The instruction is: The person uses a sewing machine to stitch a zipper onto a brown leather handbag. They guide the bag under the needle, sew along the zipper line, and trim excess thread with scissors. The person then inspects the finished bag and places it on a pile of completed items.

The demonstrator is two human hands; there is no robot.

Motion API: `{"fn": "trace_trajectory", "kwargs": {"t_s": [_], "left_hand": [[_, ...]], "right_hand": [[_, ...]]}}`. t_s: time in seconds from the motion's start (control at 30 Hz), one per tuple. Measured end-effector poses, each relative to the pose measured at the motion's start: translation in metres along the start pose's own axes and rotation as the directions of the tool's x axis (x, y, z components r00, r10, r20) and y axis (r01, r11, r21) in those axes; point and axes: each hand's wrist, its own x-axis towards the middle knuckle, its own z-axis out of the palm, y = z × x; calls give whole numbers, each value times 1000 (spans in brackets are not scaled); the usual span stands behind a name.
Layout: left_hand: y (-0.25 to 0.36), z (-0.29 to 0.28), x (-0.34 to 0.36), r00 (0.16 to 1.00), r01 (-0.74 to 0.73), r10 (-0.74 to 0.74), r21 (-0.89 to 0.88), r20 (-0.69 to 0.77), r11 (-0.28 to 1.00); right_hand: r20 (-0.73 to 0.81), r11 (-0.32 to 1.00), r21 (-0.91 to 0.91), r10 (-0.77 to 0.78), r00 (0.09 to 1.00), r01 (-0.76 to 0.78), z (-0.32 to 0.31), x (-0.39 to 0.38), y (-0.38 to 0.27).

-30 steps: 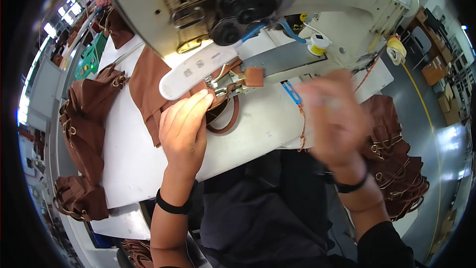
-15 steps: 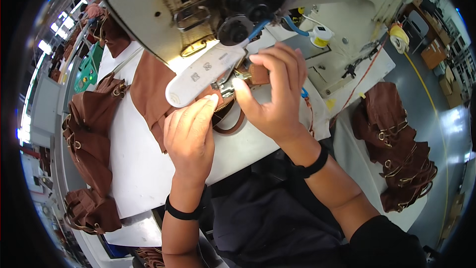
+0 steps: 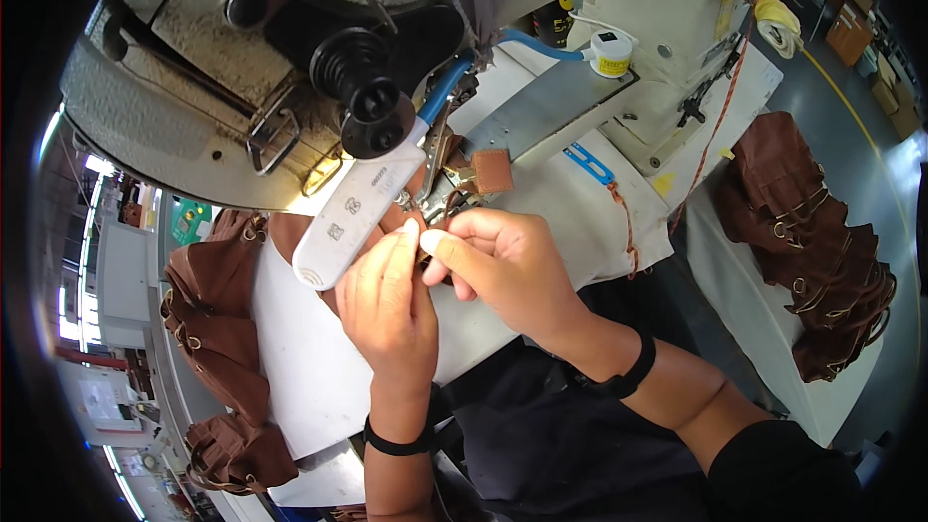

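Observation:
A brown bag (image 3: 290, 235) lies under the sewing machine (image 3: 179, 130), mostly hidden by the machine, its lamp and my hands. My left hand (image 3: 389, 304) rests against the bag just below the white lamp (image 3: 356, 213), fingers close together and tips on its edge. Touching those fingertips from the right, my right hand (image 3: 512, 266) is closed in a pinch, its fingers curled on the bag's edge; the exact part held is hidden. A stitched brown leather tab (image 3: 493, 171) shows just beyond my right hand, beside the metal parts under the needle area.
Brown bags with metal rings are stacked at the left (image 3: 217, 329) and on the right (image 3: 807, 242). A blue slotted piece (image 3: 590, 164) on an orange cord lies on the white table (image 3: 309, 367). A small white-and-yellow container (image 3: 611, 53) stands on the machine bed.
My right hand has come down from the metal parts by the tab to the bag's edge beside my left fingertips, closing its fingers. The view has shifted, and the machine head appears larger.

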Motion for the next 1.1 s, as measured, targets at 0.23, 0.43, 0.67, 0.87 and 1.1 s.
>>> {"fn": "trace_trajectory", "kwargs": {"t_s": [0.23, 0.43, 0.67, 0.87, 1.1], "left_hand": [[2, -3, -2, 1000, 5, -5, 3, -5, 1000], [4, 3, -3, 998, 52, -53, -33, -44, 998], [2, 2, 1, 998, 50, -51, -27, -42, 998], [2, 4, 2, 998, 45, -44, 6, -53, 999], [4, 8, 9, 996, 48, -51, -39, -77, 998]], "right_hand": [[-131, 993, 66, -93, 987, 103, 12, -2, 9], [-101, 987, 19, -159, 982, 162, 9, 5, 9], [-96, 993, 83, -75, 993, 83, 5, 9, 6], [-160, 994, 95, -37, 986, 52, 11, 11, 4], [-145, 990, 135, -28, 989, 47, 10, 14, 4]]}}
